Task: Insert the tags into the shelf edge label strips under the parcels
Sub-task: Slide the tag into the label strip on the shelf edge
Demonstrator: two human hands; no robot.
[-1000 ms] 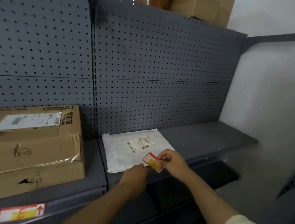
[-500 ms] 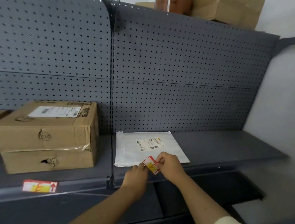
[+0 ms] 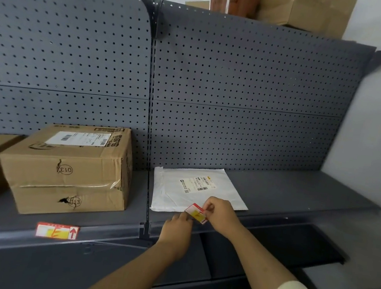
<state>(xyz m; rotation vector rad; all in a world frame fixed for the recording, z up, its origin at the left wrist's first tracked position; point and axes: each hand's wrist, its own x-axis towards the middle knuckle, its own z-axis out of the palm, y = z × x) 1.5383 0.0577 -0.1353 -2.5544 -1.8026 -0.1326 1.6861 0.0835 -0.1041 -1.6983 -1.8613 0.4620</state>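
Red-and-yellow tag (image 3: 196, 213) pinched in my right grip (image 3: 220, 215), tilted; the label strip (image 3: 259, 221) lies just below, left grip (image 3: 176, 229) seemingly curled there, holding nothing.

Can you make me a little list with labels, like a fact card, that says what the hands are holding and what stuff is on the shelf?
right hand: pinches a red and yellow tag by its edge
left hand: at the shelf edge, fingers by the tag
tag state: tilted, not yet in the strip
above the hands: flat white parcel
further left: cardboard box marked 013
tag already in place: another tag under the box
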